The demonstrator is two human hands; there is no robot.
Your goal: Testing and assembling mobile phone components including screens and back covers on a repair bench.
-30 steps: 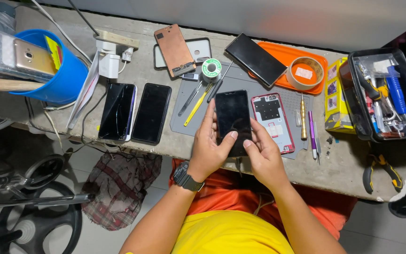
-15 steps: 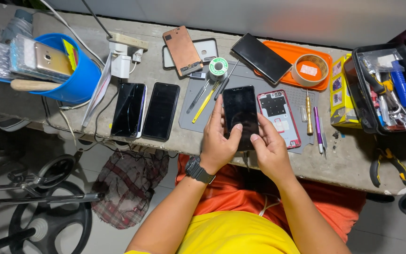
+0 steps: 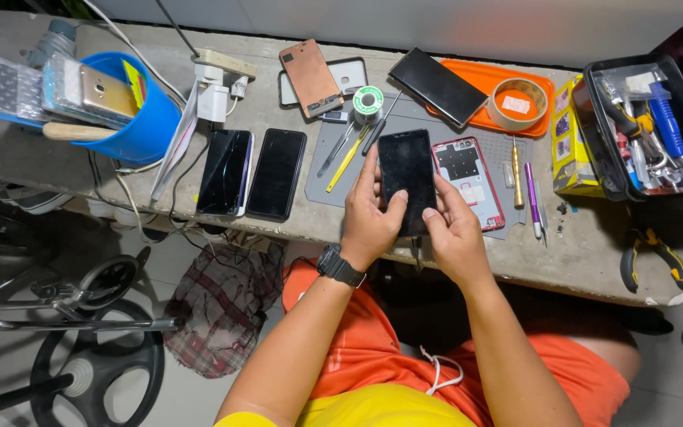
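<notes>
At centre frame, both hands met on one handset above the counter's near edge.
Left hand (image 3: 369, 217): grasped the black smartphone (image 3: 407, 180) along its left side, fingers up the edge and thumb on the glass; a black wristwatch (image 3: 340, 266) sat on the wrist.
Right hand (image 3: 454, 233): clasped the same phone at its lower right corner, thumb on the lower screen.
Black smartphone: lay screen-up, upright in the frame, over the grey work mat (image 3: 333, 170), its bottom end hidden by the hands.
Right of the phone: an opened red phone body (image 3: 468, 178), touching or just beside it; farther right, a brass-handled tool (image 3: 517, 175) and a purple-handled tool (image 3: 533, 198).
Left of the mat: two dark phones (image 3: 250, 174) side by side on the concrete counter (image 3: 586, 253).
Upper centre: a copper-coloured phone back (image 3: 311, 77), a green solder spool (image 3: 368, 100).
Upper right: an orange tray (image 3: 480, 77) bearing a tape roll (image 3: 518, 103) and a dark phone; a black toolbox (image 3: 650, 130) at the edge.
Upper left: a blue bucket (image 3: 140, 130).
</notes>
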